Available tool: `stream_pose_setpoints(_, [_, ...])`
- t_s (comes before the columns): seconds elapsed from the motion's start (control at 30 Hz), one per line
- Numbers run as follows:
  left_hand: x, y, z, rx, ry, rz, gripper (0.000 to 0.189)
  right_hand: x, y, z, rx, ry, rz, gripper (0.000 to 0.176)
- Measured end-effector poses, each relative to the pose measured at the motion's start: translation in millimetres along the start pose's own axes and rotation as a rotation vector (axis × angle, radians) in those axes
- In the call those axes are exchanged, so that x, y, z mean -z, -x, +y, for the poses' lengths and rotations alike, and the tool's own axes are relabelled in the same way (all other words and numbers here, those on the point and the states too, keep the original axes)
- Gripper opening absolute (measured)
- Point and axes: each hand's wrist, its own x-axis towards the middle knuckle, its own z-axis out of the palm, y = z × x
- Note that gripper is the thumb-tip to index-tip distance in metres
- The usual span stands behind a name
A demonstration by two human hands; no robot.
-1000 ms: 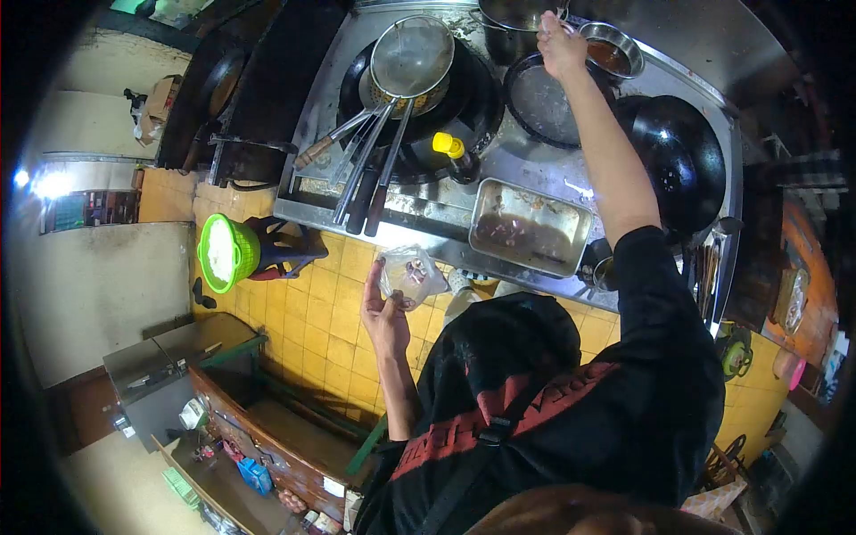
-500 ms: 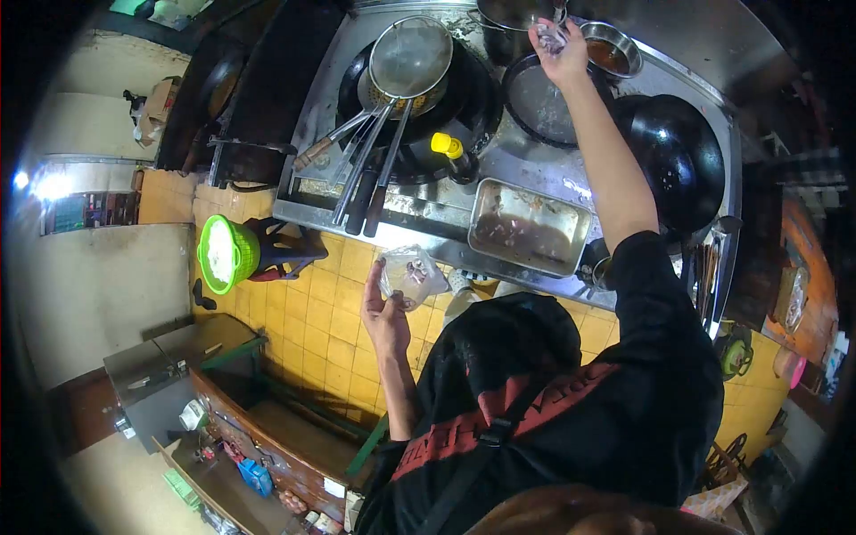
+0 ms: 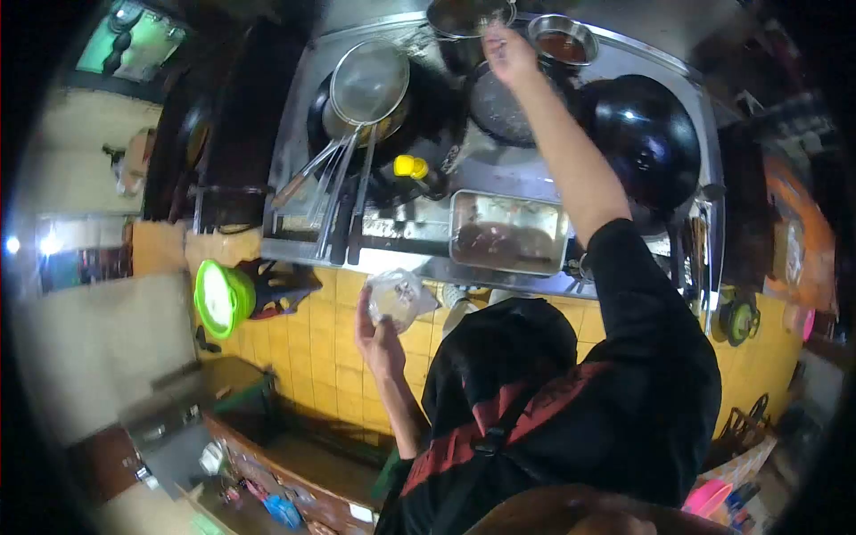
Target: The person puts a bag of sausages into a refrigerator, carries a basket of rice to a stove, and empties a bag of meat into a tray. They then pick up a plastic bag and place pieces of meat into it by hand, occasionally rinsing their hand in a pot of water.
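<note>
My left hand (image 3: pixel 383 348) holds a clear plastic bag (image 3: pixel 396 299) open, thumb and fingers closed on its side; a few small purplish-white pieces show inside. My right hand (image 3: pixel 508 55) is stretched over the back of the stove, at the front rim of a dark pot (image 3: pixel 464 34). Small pale pieces seem to be at its fingertips, blurred by motion. Just right of this hand stands a steel bowl of reddish liquid (image 3: pixel 563 41). Below it lies a round dark pan (image 3: pixel 505 105).
A wire strainer (image 3: pixel 369 82) and long-handled tools rest over a wok at the left. A yellow-capped bottle (image 3: pixel 410 167) stands behind a rectangular metal tray (image 3: pixel 508 234). A large black wok (image 3: pixel 644 143) sits at the right, a green basket (image 3: pixel 221 299) at the far left.
My right hand has moved from beside the steel bowl to the dark pot's rim, its fingers now more closed. The view has shifted, and my left hand still has the bag.
</note>
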Motion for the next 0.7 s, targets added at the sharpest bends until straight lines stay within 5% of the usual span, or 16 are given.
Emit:
stream_pose_setpoints(0.1, [2.3, -3.3, -1.8, -0.004, -0.05, -0.083, 0.063, -7.0, 9.9, 1.0, 0.042, 0.033, -0.1, 0.003])
stream_pose_setpoints(0.23, [8.2, -6.2, -12.6, -0.017, -0.042, -0.088, 0.064, -29.5, 24.5, 8.8, 0.271, 0.367, 0.128, 0.007])
stream_pose_setpoints(0.43, [1.8, -8.0, -6.1, -0.029, -0.034, -0.112, 0.064, -29.9, 30.8, 7.3, 0.443, 0.72, 0.128, 0.006])
stream_pose_setpoints(0.7, [4.8, -14.6, -16.1, -0.019, -0.199, -0.124, 0.061, -39.5, 36.4, 0.3, 0.209, 0.309, 0.101, 0.024])
